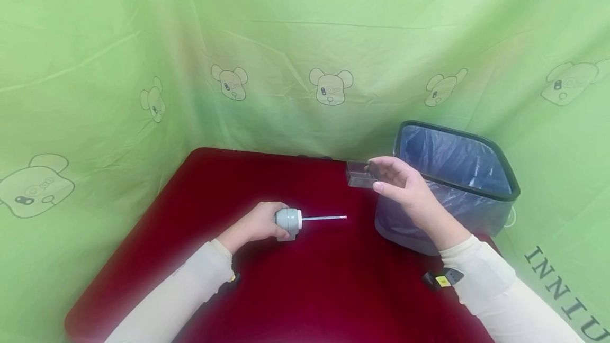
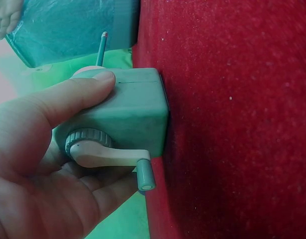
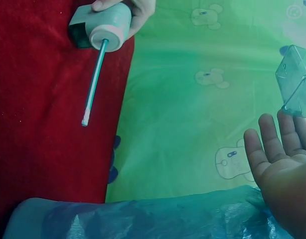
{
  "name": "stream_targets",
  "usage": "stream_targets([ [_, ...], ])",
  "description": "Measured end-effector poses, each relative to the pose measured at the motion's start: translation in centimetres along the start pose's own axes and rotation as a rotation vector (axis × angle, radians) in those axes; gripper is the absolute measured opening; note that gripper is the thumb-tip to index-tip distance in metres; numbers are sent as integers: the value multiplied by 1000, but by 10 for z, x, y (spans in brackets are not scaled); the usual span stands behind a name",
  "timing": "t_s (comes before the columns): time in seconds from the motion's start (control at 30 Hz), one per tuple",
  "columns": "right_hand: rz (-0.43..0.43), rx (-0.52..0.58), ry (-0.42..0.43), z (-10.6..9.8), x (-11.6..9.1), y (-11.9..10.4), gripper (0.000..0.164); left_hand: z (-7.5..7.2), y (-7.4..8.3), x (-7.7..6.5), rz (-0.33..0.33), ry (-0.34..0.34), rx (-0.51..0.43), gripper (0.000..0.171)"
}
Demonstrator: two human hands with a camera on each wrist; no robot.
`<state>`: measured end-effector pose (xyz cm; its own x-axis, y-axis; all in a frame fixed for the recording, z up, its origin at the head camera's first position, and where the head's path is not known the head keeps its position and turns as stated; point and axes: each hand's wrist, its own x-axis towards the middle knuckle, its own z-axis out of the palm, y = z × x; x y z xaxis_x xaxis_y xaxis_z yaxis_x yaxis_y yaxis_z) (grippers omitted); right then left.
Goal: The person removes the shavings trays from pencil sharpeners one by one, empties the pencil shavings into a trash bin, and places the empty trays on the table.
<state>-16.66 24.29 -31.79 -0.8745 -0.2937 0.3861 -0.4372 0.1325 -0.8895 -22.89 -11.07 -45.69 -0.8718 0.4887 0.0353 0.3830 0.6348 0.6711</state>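
My left hand point(image 1: 259, 224) grips a grey-green crank pencil sharpener point(image 1: 287, 220) over the table. A pencil point(image 1: 324, 218) sticks out of its pale front collar and points right. Its pale crank point(image 2: 113, 155) with a green knob faces the left wrist camera. On one side, a dark square opening point(image 3: 78, 36) shows in the right wrist view. My right hand point(image 1: 412, 189) holds a small clear plastic drawer point(image 1: 359, 175) by one end, thumb below and fingers above. That drawer is tilted, and I cannot tell whether anything is inside it.
A bin point(image 1: 405, 229) with a dark rim and a translucent liner stands at the right, just beyond my right hand. Red cloth covers the table point(image 1: 305, 295). Green curtain point(image 1: 305, 20) with printed bear heads hangs around the back and sides.
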Motion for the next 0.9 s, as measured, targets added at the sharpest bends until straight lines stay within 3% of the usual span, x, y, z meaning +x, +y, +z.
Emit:
stream_targets([
  [0.9,-1,45,-18,9,-7,24,43,1,-2,-1,-17,-1,-19,59],
])
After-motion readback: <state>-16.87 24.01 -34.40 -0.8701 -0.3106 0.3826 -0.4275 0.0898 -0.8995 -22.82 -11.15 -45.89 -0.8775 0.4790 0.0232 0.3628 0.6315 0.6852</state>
